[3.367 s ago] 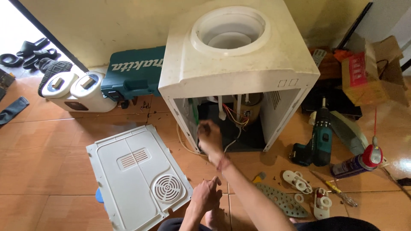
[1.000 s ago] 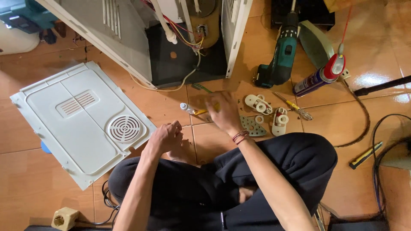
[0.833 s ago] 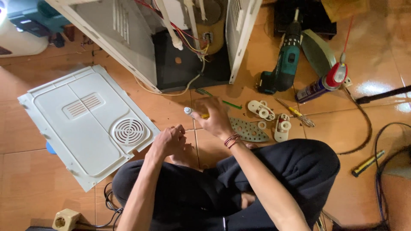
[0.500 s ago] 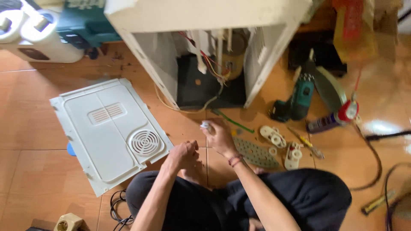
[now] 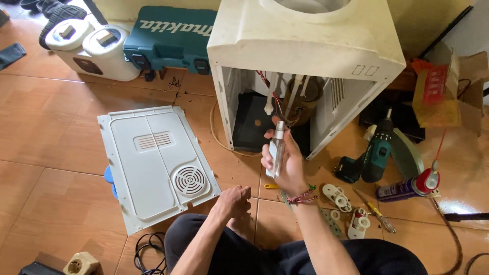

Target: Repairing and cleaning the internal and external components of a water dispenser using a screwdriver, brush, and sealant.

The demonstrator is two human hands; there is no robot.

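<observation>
1. Two hands were in view: the right hand (image 5: 283,165) was raised in front of the water dispenser (image 5: 305,48), its grip closed around a small clear tube-like part with a white end (image 5: 276,147); exactly what the part was could not be told.
2. The left hand (image 5: 233,200) rested low near the person's knee, loosely curled, and appeared to hold nothing.
3. Judged from how things lay, the strip-down was well along: the white back panel (image 5: 153,163) was already off and lay flat on the tiled floor (image 5: 51,127) to the left, and the dispenser's rear stood open, showing wires and a metal tank (image 5: 305,97).
4. Small white plastic fittings (image 5: 336,196) and a yellow-handled screwdriver (image 5: 378,209) lay on the floor just right of the raised wrist, with a teal cordless drill (image 5: 374,155) and a spray can (image 5: 407,187) beyond them.
5. What was left seemed to be the work inside the open cavity and the refitting of the panel.
6. The held part stood close to upright, its long axis running near vertical with a slight tilt; its upper end pointed toward the open cavity, its lower end toward the palm.
</observation>
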